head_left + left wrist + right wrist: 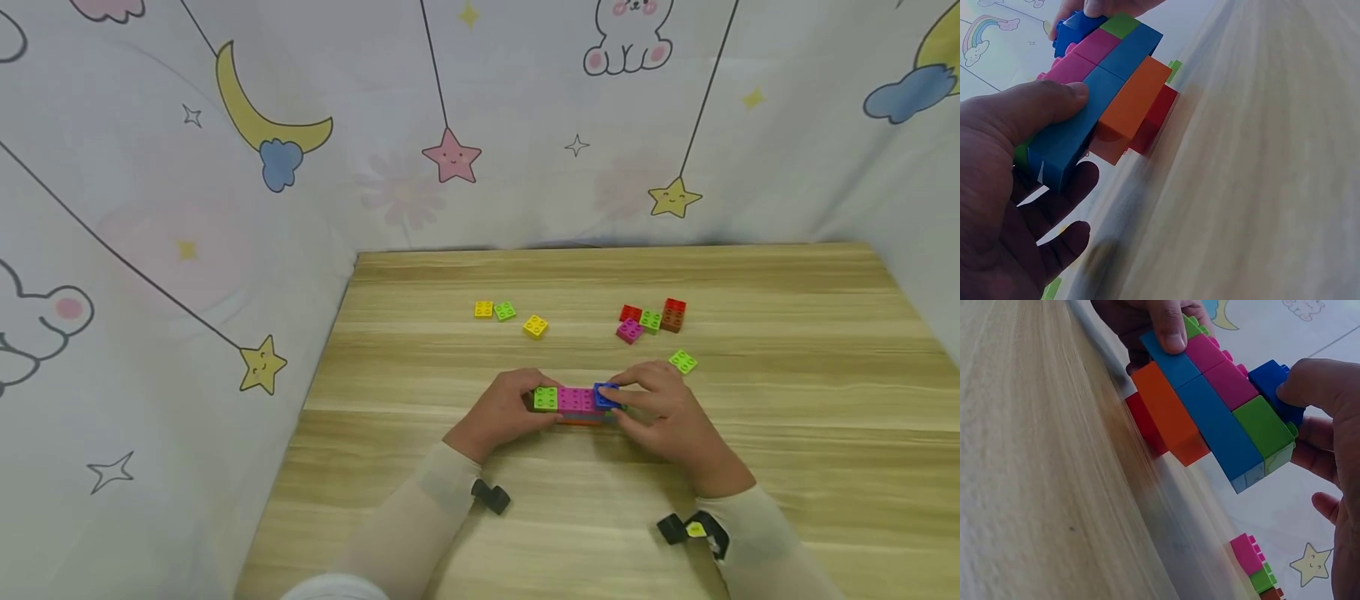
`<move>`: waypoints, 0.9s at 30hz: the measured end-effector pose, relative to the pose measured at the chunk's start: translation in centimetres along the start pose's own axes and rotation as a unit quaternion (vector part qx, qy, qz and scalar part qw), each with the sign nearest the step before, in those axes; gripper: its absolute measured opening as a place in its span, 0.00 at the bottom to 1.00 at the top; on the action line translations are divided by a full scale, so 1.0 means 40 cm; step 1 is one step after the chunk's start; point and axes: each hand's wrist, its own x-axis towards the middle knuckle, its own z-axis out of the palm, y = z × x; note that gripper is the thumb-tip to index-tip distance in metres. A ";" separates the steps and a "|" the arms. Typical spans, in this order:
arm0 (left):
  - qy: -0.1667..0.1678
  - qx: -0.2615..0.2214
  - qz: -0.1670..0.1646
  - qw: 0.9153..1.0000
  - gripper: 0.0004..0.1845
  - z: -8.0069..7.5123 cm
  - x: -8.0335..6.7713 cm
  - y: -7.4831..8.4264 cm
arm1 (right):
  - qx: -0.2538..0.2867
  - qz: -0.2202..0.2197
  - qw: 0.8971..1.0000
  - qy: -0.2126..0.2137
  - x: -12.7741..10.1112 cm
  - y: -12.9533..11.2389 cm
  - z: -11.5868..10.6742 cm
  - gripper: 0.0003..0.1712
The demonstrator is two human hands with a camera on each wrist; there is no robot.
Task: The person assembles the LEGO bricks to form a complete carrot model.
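Note:
A stack of toy bricks (576,404) stands on the wooden table (787,400) between both hands. Its layers from the bottom are red, orange (1132,103), light blue (1210,415), then green and pink on top. My left hand (502,410) grips its left end, thumb (1035,106) on the light blue layer. My right hand (660,412) pinches a dark blue brick (606,395) at the stack's right end, on top of the green brick (1264,428). The same dark blue brick (1075,31) shows at the stack's far end in the left wrist view.
Loose bricks lie farther back: two yellow (483,309) (535,326) and a green (505,311) at centre; a cluster of red, green and pink (630,331) with a red-brown stack (673,315) at right; one green (682,362) by my right hand. Printed cloth walls (187,250) enclose left and back.

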 end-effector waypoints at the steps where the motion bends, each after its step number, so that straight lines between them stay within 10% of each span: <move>1: 0.000 -0.002 -0.001 1.000 0.18 0.000 0.000 0.000 | 0.000 0.000 1.000 0.000 0.000 -0.001 -0.001 0.23; 27: 0.002 0.004 0.002 1.000 0.19 -0.004 0.001 0.002 | -0.002 0.007 1.000 -0.005 0.005 -0.014 0.009 0.21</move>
